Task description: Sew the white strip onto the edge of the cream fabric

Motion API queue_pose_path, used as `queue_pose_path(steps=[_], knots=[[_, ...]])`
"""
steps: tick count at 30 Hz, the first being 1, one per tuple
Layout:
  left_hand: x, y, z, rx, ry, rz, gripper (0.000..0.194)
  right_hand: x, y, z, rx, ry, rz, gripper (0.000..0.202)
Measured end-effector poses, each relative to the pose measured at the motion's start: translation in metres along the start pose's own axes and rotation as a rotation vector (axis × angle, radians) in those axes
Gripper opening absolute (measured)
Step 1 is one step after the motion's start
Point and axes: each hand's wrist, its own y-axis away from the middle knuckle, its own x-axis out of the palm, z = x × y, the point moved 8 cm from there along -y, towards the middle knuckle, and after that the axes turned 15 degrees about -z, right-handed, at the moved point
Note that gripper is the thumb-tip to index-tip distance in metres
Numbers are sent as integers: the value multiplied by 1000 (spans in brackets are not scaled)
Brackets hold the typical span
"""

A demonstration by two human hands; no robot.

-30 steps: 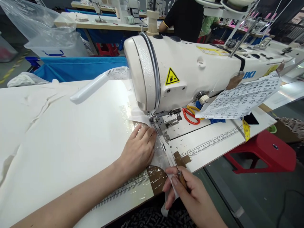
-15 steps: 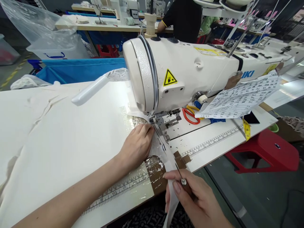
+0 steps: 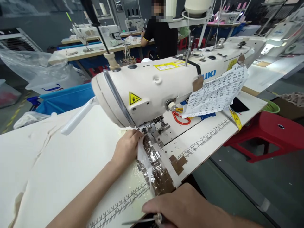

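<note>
While the left hand (image 3: pixel 127 146) presses flat, open, the right hand (image 3: pixel 187 207) grips an awl (image 3: pixel 140 220) — lying crosswise, tip leftward.

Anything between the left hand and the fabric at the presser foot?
Nothing visible. The left hand already rests on the white fabric, fingertips right beside the presser foot. The right hand holds a thin tool apart.

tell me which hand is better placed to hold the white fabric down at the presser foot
Left. The left hand already rests on the white fabric right beside the presser foot. The right hand is down at the table's near edge, gripping a thin metal tool.
</note>
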Motion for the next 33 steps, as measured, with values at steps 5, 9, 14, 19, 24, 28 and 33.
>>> queue_pose_path(steps=[5,9,14,19,24,28,33], knots=[[1,2,14,-131,252,13,27,-13,7,-23,82,187,-172,26],[0,0,16,-148,314,50,27,-11,3,-39,184,67,-192,24],[2,2,21,-170,324,69,25,-13,-10,-59,210,76,-295,24],[5,4,26,-204,327,106,25,-14,-22,-78,194,231,-431,31],[5,4,26,-203,340,118,22,-5,-40,-81,172,459,-378,33],[5,4,27,-180,330,110,22,-1,-50,-79,132,488,-338,28],[4,5,30,-162,317,75,22,1,-52,-80,134,522,-319,25]])
